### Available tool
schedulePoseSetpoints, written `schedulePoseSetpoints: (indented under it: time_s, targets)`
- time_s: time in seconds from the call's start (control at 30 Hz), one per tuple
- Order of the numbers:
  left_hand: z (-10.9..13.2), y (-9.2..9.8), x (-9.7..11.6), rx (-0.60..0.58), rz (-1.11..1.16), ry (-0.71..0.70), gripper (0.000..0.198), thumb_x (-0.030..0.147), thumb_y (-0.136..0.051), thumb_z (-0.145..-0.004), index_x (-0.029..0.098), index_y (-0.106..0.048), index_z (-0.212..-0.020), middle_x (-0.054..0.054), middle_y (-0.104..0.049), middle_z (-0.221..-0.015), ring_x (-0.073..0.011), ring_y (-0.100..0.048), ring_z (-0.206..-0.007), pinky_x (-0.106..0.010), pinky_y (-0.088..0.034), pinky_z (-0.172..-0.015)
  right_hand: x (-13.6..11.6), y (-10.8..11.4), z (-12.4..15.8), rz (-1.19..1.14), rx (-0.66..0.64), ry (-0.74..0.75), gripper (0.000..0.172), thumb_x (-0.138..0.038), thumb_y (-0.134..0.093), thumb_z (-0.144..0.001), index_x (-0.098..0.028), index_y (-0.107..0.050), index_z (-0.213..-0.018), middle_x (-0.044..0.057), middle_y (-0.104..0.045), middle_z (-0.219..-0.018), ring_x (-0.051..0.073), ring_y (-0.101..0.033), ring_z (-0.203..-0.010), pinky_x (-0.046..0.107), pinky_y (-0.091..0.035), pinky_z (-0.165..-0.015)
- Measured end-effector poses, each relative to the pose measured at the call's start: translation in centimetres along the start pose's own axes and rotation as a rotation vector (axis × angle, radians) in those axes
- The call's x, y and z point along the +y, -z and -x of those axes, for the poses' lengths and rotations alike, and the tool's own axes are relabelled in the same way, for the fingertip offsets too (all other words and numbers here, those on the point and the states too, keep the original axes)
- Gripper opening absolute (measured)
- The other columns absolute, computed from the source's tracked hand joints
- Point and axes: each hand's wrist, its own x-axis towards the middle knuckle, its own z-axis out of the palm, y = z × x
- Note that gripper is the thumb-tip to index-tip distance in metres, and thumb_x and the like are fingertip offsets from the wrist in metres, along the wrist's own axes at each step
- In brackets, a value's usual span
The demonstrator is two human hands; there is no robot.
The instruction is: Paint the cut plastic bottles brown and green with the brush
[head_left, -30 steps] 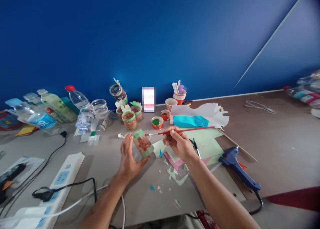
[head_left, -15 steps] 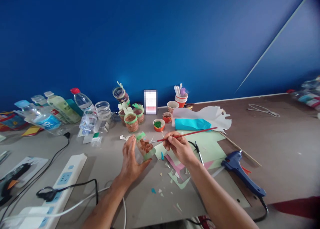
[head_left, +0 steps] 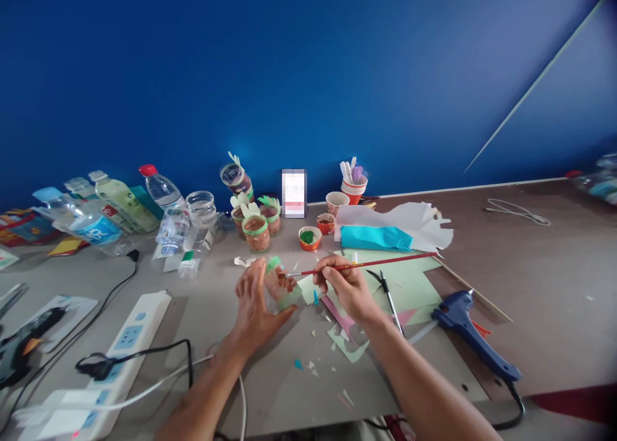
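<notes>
My left hand [head_left: 254,306] is wrapped round a small clear container [head_left: 281,284] daubed with brown paint and edged in green, tilted on its side above the table. My right hand [head_left: 346,288] pinches a thin red-handled paintbrush [head_left: 371,264], and the brush tip touches the container's painted side. Just behind the hands stand similar brown-painted cups with green rims [head_left: 256,231]. A small orange cup of green paint [head_left: 307,238] and another orange cup [head_left: 326,222] sit beyond the brush.
Plastic bottles [head_left: 103,213] and a glass jar [head_left: 201,207] crowd the back left. A white power strip [head_left: 103,364] with cables lies front left. A blue glue gun [head_left: 470,337], green paper [head_left: 409,283], scissors [head_left: 388,293] and paper scraps lie to the right.
The brush tip has moved left onto the container's side, and the left hand has lowered the container slightly. The camera view has drifted a little.
</notes>
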Motion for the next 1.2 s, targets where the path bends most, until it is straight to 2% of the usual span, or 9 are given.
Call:
schedulePoseSetpoints:
  time_s: [0.27, 0.47, 0.6, 0.77, 0.93, 1.07, 1.2]
  targets:
    - [0.2, 0.0, 0.0, -0.023, -0.043, -0.002, 0.103, 0.056, -0.070, -0.073, 0.018, -0.012, -0.149, -0.022, -0.042, -0.139, -0.0381, -0.038, -0.132, -0.055, -0.035, -0.102, 0.4, -0.7, 0.3, 0.052, 0.009, 0.042, 0.023, -0.041, -0.059, -0.087, -0.019, -0.063, -0.085, 0.001, -0.063, -0.068, 0.010, -0.051, -0.052, 0.025, -0.042, -0.050]
    - [0.0, 0.1, 0.0, 0.002, -0.040, -0.019, 0.102, 0.055, -0.070, -0.072, 0.017, -0.014, -0.149, -0.023, -0.044, -0.138, -0.0382, -0.039, -0.131, -0.054, -0.036, -0.102, 0.7, -0.7, 0.4, 0.078, 0.005, 0.039, 0.025, -0.043, -0.059, -0.087, -0.019, -0.063, -0.086, 0.002, -0.063, -0.069, 0.011, -0.051, -0.053, 0.026, -0.042, -0.049]
    - [0.0, 0.0, 0.1, -0.010, -0.034, -0.021, 0.101, 0.053, -0.070, -0.074, 0.015, -0.014, -0.149, -0.024, -0.044, -0.137, -0.0376, -0.039, -0.131, -0.053, -0.037, -0.101, 0.8, -0.8, 0.6, 0.084, -0.051, 0.055, 0.023, -0.042, -0.057, -0.090, -0.019, -0.064, -0.090, 0.002, -0.063, -0.073, 0.011, -0.052, -0.055, 0.025, -0.042, -0.052]
    - [0.1, 0.0, 0.2, -0.022, -0.043, -0.026, 0.101, 0.053, -0.069, -0.074, 0.013, -0.015, -0.149, -0.024, -0.044, -0.137, -0.0383, -0.039, -0.131, -0.053, -0.037, -0.101, 0.1, -1.2, 1.0, 0.262, -0.155, 0.076, 0.020, -0.033, -0.051, -0.093, -0.020, -0.067, -0.090, 0.003, -0.061, -0.076, 0.012, -0.053, -0.061, 0.026, -0.043, -0.057]
    - [0.0, 0.0, 0.0, -0.022, -0.048, -0.040, 0.099, 0.049, -0.069, -0.075, 0.013, -0.013, -0.149, -0.025, -0.043, -0.137, -0.0385, -0.039, -0.132, -0.055, -0.037, -0.102, -0.7, -0.7, 0.9, 0.475, -0.116, 0.196, 0.019, -0.026, -0.050, -0.092, -0.020, -0.068, -0.090, 0.004, -0.062, -0.076, 0.015, -0.055, -0.066, 0.027, -0.043, -0.061]
    - [0.0, -0.2, -0.1, -0.011, -0.052, -0.037, 0.098, 0.049, -0.069, -0.076, 0.016, -0.013, -0.149, -0.024, -0.043, -0.138, -0.0393, -0.040, -0.131, -0.057, -0.037, -0.101, -0.6, -0.3, 0.9, 0.362, -0.028, 0.152, 0.020, -0.030, -0.048, -0.093, -0.020, -0.065, -0.090, 0.004, -0.062, -0.077, 0.014, -0.052, -0.060, 0.026, -0.042, -0.054]
    - [0.0, -0.2, 0.0, -0.021, -0.042, -0.042, 0.097, 0.047, -0.069, -0.076, 0.015, -0.014, -0.149, -0.024, -0.043, -0.138, -0.0389, -0.039, -0.132, -0.056, -0.037, -0.102, -0.3, -0.8, 1.0, 0.400, -0.125, 0.127, 0.018, -0.027, -0.049, -0.092, -0.020, -0.066, -0.091, 0.004, -0.062, -0.076, 0.013, -0.053, -0.060, 0.026, -0.042, -0.056]
